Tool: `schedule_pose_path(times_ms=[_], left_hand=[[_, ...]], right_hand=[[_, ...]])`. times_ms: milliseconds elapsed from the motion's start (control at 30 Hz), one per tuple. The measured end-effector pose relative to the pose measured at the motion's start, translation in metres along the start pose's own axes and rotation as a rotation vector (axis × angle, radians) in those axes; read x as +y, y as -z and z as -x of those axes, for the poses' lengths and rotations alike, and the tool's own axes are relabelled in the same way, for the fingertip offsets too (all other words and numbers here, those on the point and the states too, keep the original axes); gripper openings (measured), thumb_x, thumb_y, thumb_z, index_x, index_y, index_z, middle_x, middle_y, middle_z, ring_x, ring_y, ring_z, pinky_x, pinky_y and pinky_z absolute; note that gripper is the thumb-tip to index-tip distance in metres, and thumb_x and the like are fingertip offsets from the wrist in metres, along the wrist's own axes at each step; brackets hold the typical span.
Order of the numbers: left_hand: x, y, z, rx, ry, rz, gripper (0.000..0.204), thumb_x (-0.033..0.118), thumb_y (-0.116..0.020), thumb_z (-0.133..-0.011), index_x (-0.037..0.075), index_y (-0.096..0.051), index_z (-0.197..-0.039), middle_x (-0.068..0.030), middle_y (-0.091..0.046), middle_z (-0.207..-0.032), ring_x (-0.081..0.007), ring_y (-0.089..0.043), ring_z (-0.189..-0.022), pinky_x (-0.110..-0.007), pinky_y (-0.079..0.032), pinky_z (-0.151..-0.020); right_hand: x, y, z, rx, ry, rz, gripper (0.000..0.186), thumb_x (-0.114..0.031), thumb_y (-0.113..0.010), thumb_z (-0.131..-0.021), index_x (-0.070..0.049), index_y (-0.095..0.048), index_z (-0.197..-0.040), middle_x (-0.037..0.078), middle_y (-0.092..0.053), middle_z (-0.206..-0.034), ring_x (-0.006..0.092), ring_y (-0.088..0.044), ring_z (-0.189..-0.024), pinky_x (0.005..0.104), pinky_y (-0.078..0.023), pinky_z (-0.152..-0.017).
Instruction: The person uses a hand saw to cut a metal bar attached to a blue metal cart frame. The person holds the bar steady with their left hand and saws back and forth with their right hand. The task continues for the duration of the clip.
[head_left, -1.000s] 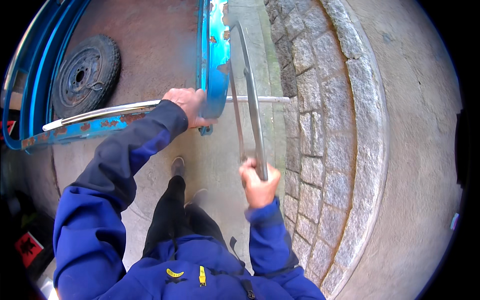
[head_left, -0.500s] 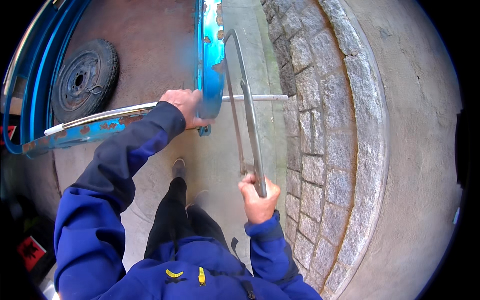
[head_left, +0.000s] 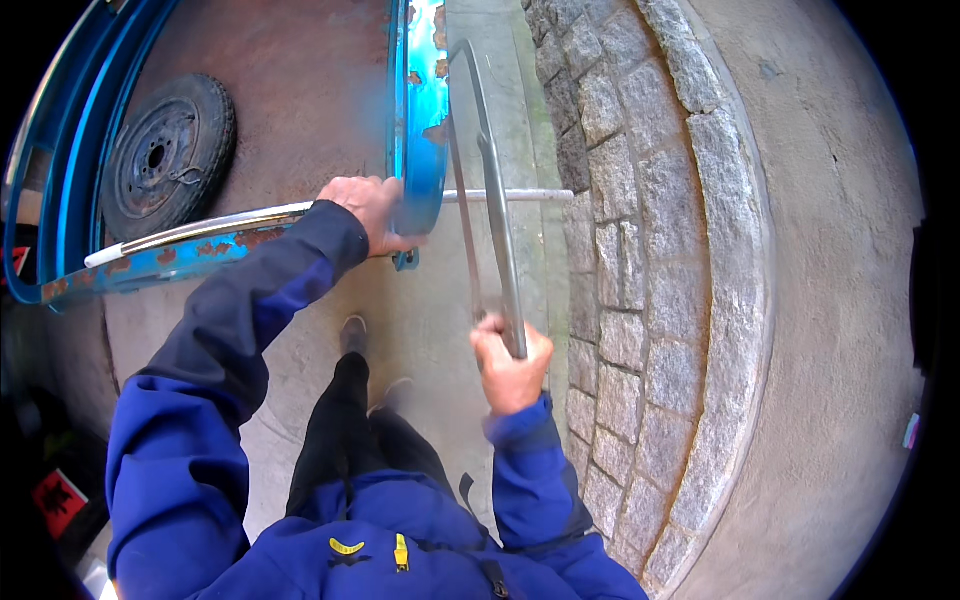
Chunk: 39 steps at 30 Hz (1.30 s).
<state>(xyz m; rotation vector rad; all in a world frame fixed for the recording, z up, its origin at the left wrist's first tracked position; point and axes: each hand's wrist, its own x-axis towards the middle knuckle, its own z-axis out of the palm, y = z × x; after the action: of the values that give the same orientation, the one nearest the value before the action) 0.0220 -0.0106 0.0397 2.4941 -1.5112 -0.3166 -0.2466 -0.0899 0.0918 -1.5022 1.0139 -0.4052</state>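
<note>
A long thin metal pole, silver with a white end at the left, rests along the rusty front rail of a blue metal cart. Its right end sticks out past the cart's corner. My left hand is closed over the pole and rail beside that corner, the thumb low against the frame. In my right hand is the lower end of a hacksaw, gripped with the fingers wrapped round it. The saw stands lengthwise away from me, its thin blade on the left crossing the pole just outside the cart. Any cut in the pole is too small to see.
A spare wheel with a black tyre lies on the cart's brown bed at the left. Along the right runs a low stone block wall, close to the pole's tip. My feet stand on the concrete floor below the cart.
My right hand has pushed the hacksaw forward, away from me, so the blade has slid along across the pole. The left hand and the pole stay in place.
</note>
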Motion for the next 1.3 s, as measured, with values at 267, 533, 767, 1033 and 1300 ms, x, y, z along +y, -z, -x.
schedule_pose_path(times_ms=[267,533,767,1033,1300], left_hand=[[0.000,-0.002,-0.001,-0.028,0.005,-0.006,0.072,0.071,-0.075,-0.076,0.005,-0.067,-0.102,-0.0183,-0.070,-0.086,-0.0365,-0.071,-0.080,-0.044,-0.058,-0.072],[0.006,0.012,-0.002,-0.132,0.045,-0.014,0.072,0.070,-0.073,-0.078,0.004,-0.066,-0.107,-0.0192,-0.072,-0.094,-0.0353,-0.072,-0.090,-0.045,-0.058,-0.081],[0.001,0.006,-0.002,-0.050,0.008,-0.004,0.071,0.069,-0.074,-0.078,0.006,-0.064,-0.107,-0.0200,-0.071,-0.089,-0.0370,-0.072,-0.085,-0.045,-0.058,-0.076],[0.007,0.009,-0.002,-0.085,0.015,0.009,0.072,0.070,-0.072,-0.078,0.006,-0.066,-0.109,-0.0189,-0.072,-0.094,-0.0357,-0.072,-0.089,-0.045,-0.058,-0.080],[0.000,-0.001,-0.003,-0.023,0.012,-0.013,0.072,0.074,-0.073,-0.076,0.007,-0.066,-0.101,-0.0188,-0.070,-0.086,-0.0367,-0.071,-0.083,-0.045,-0.058,-0.074]], right_hand=[[0.002,0.012,0.020,0.012,-0.002,0.046,0.005,-0.002,-0.072,-0.080,0.000,-0.068,-0.082,-0.001,-0.060,-0.067,0.0059,-0.054,-0.064,0.0261,-0.044,-0.058],[0.000,-0.001,0.002,0.010,0.025,0.036,0.006,-0.002,-0.071,-0.079,0.000,-0.066,-0.080,-0.001,-0.059,-0.065,0.0059,-0.054,-0.063,0.0267,-0.044,-0.057],[-0.006,0.020,0.041,0.029,0.042,0.178,0.003,-0.002,-0.069,-0.080,0.000,-0.068,-0.082,0.003,-0.061,-0.066,0.0077,-0.056,-0.064,0.0280,-0.046,-0.058],[-0.013,-0.003,-0.015,-0.036,0.092,0.086,0.003,-0.002,-0.067,-0.081,-0.001,-0.065,-0.080,0.000,-0.059,-0.065,0.0059,-0.053,-0.062,0.0266,-0.043,-0.056],[-0.007,0.021,0.038,0.005,0.071,0.158,0.005,-0.003,-0.069,-0.081,0.000,-0.067,-0.083,0.003,-0.062,-0.065,0.0075,-0.057,-0.063,0.0289,-0.046,-0.057]])
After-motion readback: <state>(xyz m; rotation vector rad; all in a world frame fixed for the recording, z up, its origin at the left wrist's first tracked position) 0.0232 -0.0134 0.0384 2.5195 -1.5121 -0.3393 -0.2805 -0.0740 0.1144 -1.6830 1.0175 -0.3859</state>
